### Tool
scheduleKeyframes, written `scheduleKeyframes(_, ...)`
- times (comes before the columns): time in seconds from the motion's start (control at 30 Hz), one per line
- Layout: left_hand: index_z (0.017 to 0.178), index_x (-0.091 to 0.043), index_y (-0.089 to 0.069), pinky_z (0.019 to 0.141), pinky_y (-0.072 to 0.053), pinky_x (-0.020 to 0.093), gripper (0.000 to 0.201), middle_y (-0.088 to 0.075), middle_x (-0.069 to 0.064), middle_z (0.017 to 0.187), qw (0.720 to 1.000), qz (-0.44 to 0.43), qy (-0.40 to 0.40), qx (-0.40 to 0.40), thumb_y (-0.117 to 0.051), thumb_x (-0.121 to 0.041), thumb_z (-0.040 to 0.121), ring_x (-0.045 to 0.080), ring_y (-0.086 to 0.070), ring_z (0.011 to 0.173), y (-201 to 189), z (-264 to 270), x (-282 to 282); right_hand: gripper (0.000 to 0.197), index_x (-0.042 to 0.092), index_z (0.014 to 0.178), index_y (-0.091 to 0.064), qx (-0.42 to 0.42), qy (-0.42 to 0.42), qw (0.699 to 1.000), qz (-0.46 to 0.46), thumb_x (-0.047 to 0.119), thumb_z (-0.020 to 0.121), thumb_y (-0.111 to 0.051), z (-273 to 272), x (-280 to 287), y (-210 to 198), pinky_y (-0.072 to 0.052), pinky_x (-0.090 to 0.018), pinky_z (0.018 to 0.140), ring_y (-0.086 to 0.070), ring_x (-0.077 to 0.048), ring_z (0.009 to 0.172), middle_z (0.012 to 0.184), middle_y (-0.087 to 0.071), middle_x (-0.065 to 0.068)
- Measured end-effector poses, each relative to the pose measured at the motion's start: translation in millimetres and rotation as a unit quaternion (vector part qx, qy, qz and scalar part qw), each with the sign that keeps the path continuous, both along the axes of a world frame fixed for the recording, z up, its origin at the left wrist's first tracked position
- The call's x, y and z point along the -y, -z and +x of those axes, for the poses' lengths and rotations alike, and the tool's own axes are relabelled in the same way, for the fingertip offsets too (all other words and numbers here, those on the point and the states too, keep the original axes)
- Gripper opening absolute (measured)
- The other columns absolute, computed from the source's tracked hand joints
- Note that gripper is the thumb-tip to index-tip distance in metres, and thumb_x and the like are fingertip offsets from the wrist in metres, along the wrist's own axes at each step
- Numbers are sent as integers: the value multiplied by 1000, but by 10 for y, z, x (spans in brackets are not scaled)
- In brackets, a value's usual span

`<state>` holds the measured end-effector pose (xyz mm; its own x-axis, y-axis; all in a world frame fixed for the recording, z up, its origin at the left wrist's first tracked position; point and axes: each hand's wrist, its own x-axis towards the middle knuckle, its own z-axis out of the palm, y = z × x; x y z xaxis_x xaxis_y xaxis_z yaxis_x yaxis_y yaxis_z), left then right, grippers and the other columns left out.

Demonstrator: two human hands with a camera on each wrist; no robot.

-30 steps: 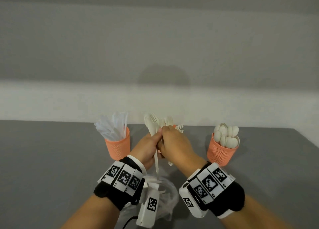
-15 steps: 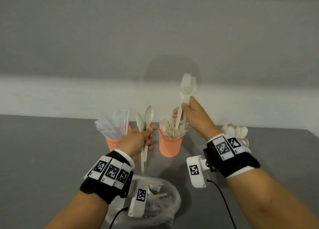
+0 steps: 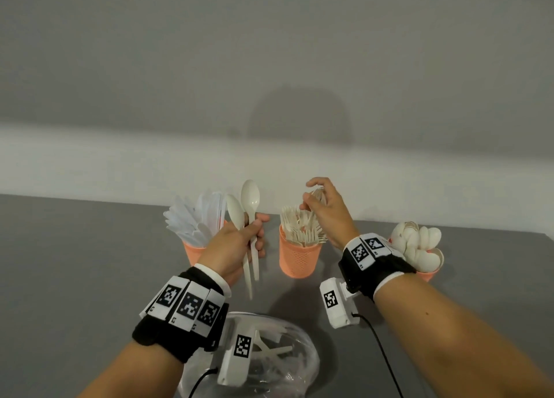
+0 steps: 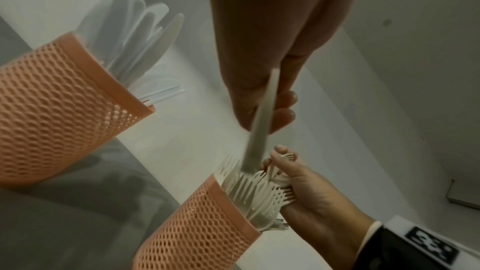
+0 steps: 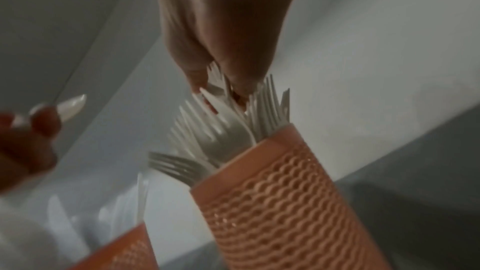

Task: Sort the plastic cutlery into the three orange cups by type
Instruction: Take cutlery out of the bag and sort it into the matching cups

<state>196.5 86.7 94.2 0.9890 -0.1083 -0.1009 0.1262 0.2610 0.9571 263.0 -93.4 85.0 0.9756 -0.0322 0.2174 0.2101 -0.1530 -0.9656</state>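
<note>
Right hand (image 3: 326,215): pinches forks (image 3: 314,197) above middle cup (image 3: 299,259); lower them handles-first, then let go. Left hand (image 3: 239,244): grips two spoons (image 3: 250,206); you owe them to far-right cup (image 3: 428,273).

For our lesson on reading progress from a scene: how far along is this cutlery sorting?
Mostly done: the left cup holds knives, the middle cup forks, the right cup spoons. In hand: the right hand is setting forks into the middle cup, and the left hand grips two spoons, not yet in the right cup. Left: a few pieces in the clear bag.
</note>
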Motion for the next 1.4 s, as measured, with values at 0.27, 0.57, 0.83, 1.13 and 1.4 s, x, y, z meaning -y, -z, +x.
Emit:
scheduleKeyframes(0.27,82,-7,-57,45,-42,20,22,-45,-1,57,998,-38,42,6,-43,-15,96,7,-42,42,-20,-26,84,36,17,103,-62,-25,-8,882,-471,43,94,-39,101,-70,16,-24,-36,99,-33,-20,120,121,-45,0)
scheduleKeyframes(0.57,88,-8,-50,43,-35,21,16,-43,-2,53,983,138,89,87,-55,4,80,8,-39,43,-110,-88,509,42,26,134,-35,-4,-159,972,-173,32,95,-47,-812,-229,-504,-41,-18,83,-53,-10,102,119,-55,-4)
scheduleKeyframes(0.83,62,-19,-46,39,-39,19,31,-47,-1,51,933,290,111,180,-53,7,77,7,-46,41,-218,-305,1217,31,16,126,-41,108,51,961,-251,17,95,-44,-1018,343,-380,-43,-30,69,-58,-25,74,84,-61,-10)
scheduleKeyframes(1.13,123,-20,-39,63,-51,14,72,-56,-2,97,939,183,251,146,-81,-8,65,-3,-61,72,-91,-381,1972,15,20,105,-53,93,58,967,-229,15,91,-55,-1246,1406,-490,-38,-13,51,-49,-2,49,61,-51,8)
scheduleKeyframes(1.4,148,-17,-5,112,-30,43,136,-25,6,145,904,386,144,109,-89,-41,44,23,-28,136,355,-52,2181,17,5,109,-51,211,300,895,-256,14,96,-44,-905,2187,-497,-32,-16,55,-51,-23,64,70,-55,-10)
